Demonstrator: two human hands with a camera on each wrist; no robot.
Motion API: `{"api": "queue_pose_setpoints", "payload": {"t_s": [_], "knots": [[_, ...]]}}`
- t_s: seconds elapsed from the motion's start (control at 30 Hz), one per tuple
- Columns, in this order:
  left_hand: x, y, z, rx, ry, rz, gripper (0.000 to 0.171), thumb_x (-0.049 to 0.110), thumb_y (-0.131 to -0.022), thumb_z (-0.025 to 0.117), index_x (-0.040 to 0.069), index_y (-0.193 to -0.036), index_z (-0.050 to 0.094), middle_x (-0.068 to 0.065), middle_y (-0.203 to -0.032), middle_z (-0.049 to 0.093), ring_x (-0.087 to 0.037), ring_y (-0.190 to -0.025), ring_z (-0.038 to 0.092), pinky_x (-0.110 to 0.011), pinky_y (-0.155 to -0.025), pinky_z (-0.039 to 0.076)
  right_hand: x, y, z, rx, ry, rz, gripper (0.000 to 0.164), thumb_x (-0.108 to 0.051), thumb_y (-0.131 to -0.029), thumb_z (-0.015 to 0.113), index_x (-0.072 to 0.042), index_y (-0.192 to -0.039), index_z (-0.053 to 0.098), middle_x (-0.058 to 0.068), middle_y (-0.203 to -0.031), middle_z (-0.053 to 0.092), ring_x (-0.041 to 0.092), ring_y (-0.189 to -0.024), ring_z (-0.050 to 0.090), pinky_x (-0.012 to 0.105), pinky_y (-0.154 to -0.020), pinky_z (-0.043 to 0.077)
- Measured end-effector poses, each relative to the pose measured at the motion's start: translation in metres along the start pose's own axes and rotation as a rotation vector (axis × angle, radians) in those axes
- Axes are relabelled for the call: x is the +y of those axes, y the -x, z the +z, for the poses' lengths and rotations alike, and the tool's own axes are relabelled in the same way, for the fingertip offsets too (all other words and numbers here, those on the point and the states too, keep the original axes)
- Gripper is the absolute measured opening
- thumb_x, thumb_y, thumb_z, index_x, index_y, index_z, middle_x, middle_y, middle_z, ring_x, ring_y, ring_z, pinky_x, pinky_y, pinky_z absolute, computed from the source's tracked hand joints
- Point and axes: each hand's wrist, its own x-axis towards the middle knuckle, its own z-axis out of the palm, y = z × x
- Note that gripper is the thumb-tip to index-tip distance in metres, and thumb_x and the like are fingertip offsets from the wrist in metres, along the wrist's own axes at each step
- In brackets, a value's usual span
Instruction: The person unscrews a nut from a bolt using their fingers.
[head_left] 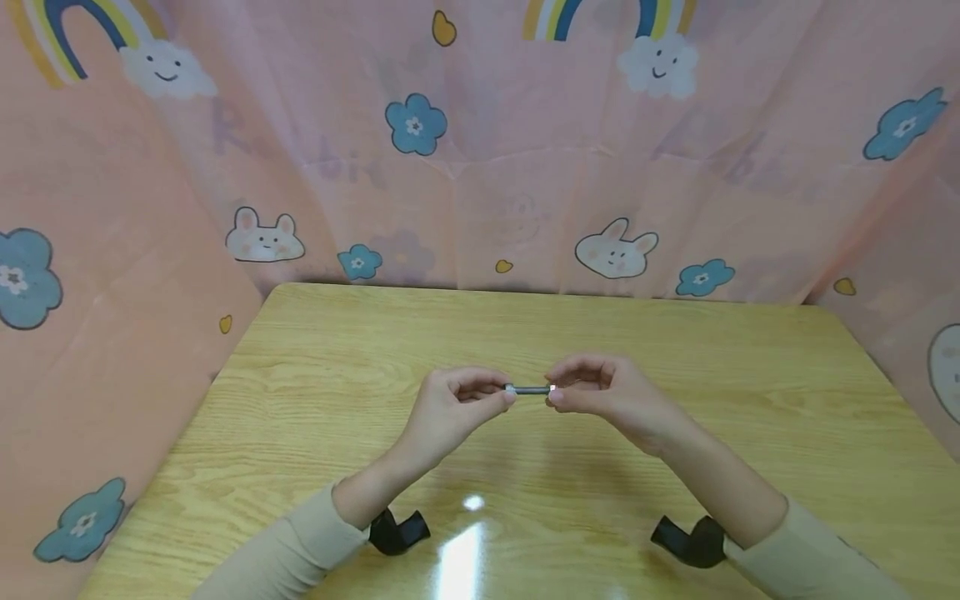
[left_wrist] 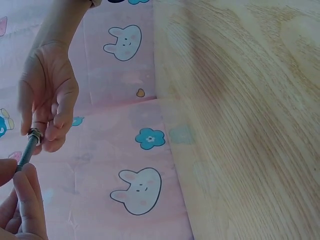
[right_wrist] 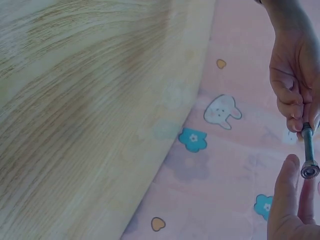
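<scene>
A metal bolt (head_left: 531,390) is held level above the table between both hands. My left hand (head_left: 453,412) pinches one end of it between thumb and fingers. At the other end sits a nut (right_wrist: 310,171), where the thumb and forefinger of my right hand (head_left: 626,404) pinch. The threaded shank (left_wrist: 27,154) shows between the hands in the left wrist view. Fingertips cover most of the end in my left hand.
Beneath the hands is a wood-grain table (head_left: 360,333), with light glare near its front edge. A pink patterned curtain (head_left: 480,200) hangs behind it and along both sides. Black wrist mounts (head_left: 397,533) stick out from the cuffs.
</scene>
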Motion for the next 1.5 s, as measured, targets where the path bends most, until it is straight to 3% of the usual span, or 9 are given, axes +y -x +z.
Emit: {"api": "queue_pose_setpoints", "payload": {"t_s": [0.13, 0.27, 0.5, 0.73, 0.9, 1.1, 1.23, 1.37, 1.5], "knots": [[0.0001, -0.0006, 0.0004, -0.004, -0.001, 0.0, 0.017, 0.013, -0.085, 0.069, 0.002, -0.097, 0.07, -0.008, -0.086, 0.069, -0.021, -0.075, 0.066, -0.029, -0.067, 0.053, -0.0019, 0.0, 0.0, -0.007, 0.001, 0.029, 0.036, -0.017, -0.092, 0.06, 0.01, -0.115, 0.054, 0.01, -0.095, 0.065, 0.019, -0.084, 0.066, 0.033, -0.08, 0.053], [-0.0002, -0.0005, 0.0008, -0.009, -0.003, 0.002, 0.017, 0.013, -0.085, 0.069, 0.002, -0.098, 0.07, -0.008, -0.086, 0.069, -0.017, -0.074, 0.065, -0.029, -0.067, 0.053, -0.0022, 0.0008, 0.0, -0.027, 0.009, 0.045, 0.036, -0.018, -0.092, 0.06, 0.013, -0.111, 0.056, 0.008, -0.086, 0.067, 0.017, -0.078, 0.066, 0.033, -0.076, 0.054], [0.0006, 0.0003, 0.0003, -0.013, -0.008, -0.006, 0.017, 0.013, -0.085, 0.069, 0.002, -0.098, 0.07, -0.008, -0.086, 0.069, -0.017, -0.074, 0.065, -0.028, -0.066, 0.053, -0.0004, 0.0016, 0.0001, -0.007, 0.011, 0.006, 0.035, -0.012, -0.089, 0.063, 0.01, -0.115, 0.056, 0.01, -0.096, 0.066, 0.018, -0.086, 0.066, 0.033, -0.081, 0.052], [-0.0005, 0.0013, -0.0015, -0.008, -0.005, -0.003, 0.017, 0.012, -0.085, 0.069, 0.001, -0.098, 0.07, -0.008, -0.086, 0.068, -0.016, -0.074, 0.065, -0.027, -0.066, 0.052, -0.0017, 0.0001, 0.0008, -0.008, 0.03, 0.021, 0.038, -0.015, -0.09, 0.063, 0.014, -0.113, 0.057, 0.009, -0.09, 0.068, 0.017, -0.081, 0.067, 0.033, -0.079, 0.053], [-0.0014, 0.0006, -0.0016, -0.008, 0.002, -0.002, 0.017, 0.013, -0.085, 0.069, 0.002, -0.098, 0.07, -0.008, -0.087, 0.069, -0.019, -0.076, 0.065, -0.028, -0.067, 0.053, -0.0006, 0.0013, 0.0, 0.006, 0.039, -0.018, 0.037, -0.011, -0.087, 0.066, 0.01, -0.116, 0.056, 0.007, -0.1, 0.065, 0.016, -0.089, 0.064, 0.03, -0.083, 0.051], [0.0007, -0.0003, -0.0001, -0.006, 0.005, -0.003, 0.017, 0.014, -0.085, 0.069, 0.003, -0.098, 0.07, -0.008, -0.087, 0.07, -0.019, -0.076, 0.066, -0.029, -0.066, 0.053, -0.0025, 0.0016, 0.0016, 0.0, 0.018, 0.01, 0.038, -0.018, -0.092, 0.06, 0.013, -0.114, 0.055, 0.013, -0.095, 0.066, 0.019, -0.085, 0.066, 0.034, -0.079, 0.053], [0.0016, 0.0001, 0.0001, -0.006, 0.01, -0.005, 0.017, 0.014, -0.085, 0.069, 0.002, -0.098, 0.07, -0.008, -0.087, 0.069, -0.016, -0.075, 0.065, -0.028, -0.067, 0.053, -0.0022, 0.0029, 0.0013, 0.012, 0.031, 0.002, 0.032, -0.013, -0.089, 0.064, 0.011, -0.109, 0.059, 0.01, -0.091, 0.067, 0.017, -0.082, 0.066, 0.032, -0.079, 0.053], [0.0012, -0.0001, 0.0001, -0.007, 0.011, -0.006, 0.017, 0.014, -0.085, 0.069, 0.002, -0.098, 0.07, -0.008, -0.087, 0.069, -0.016, -0.075, 0.065, -0.028, -0.067, 0.053, -0.0014, 0.0037, 0.0004, 0.023, 0.031, -0.011, 0.036, -0.011, -0.086, 0.067, 0.008, -0.115, 0.056, 0.01, -0.1, 0.064, 0.017, -0.088, 0.065, 0.03, -0.083, 0.051], [0.0014, -0.0001, 0.0006, -0.003, 0.011, -0.006, 0.017, 0.014, -0.085, 0.069, 0.002, -0.097, 0.07, -0.008, -0.087, 0.069, -0.016, -0.075, 0.066, -0.029, -0.067, 0.053, -0.0028, 0.0025, 0.0006, 0.01, 0.015, 0.021, 0.042, -0.016, -0.09, 0.063, 0.013, -0.118, 0.052, 0.015, -0.098, 0.065, 0.02, -0.086, 0.066, 0.034, -0.081, 0.052]]}}
